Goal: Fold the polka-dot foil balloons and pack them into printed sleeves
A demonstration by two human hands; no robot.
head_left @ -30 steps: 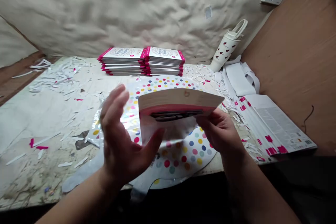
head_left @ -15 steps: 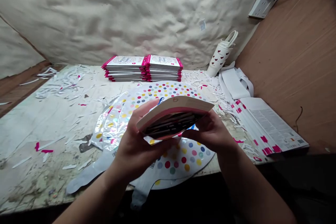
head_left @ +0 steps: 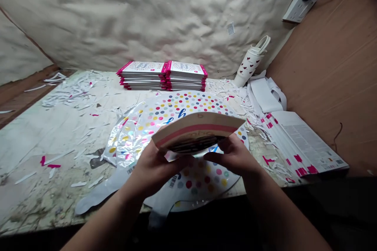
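Between my hands is a paper packet (head_left: 203, 121), its top edge bowed apart so that dark layers show inside. What those layers are I cannot make out. My left hand (head_left: 154, 168) grips the packet's left side, thumb along the near face. On its right side my right hand (head_left: 235, 155) holds the corner, thumb pointing inward. Beneath both hands lie flat foil balloons (head_left: 193, 100) with coloured dots and blue lettering, overlapping one another. A pale balloon tail (head_left: 97, 196) stretches toward the lower left.
Two neat stacks of pink-edged packets (head_left: 144, 76) stand at the back. To their right are a white tumbler (head_left: 249, 64) with hearts and white paper strips (head_left: 266, 96). More flat packets (head_left: 312, 141) lie fanned at the right edge. Paper scraps (head_left: 70, 90) litter the table.
The packet has tilted, showing more of its inner far wall and less of the dark layers. Both hands keep their hold. The whole view has shifted slightly.
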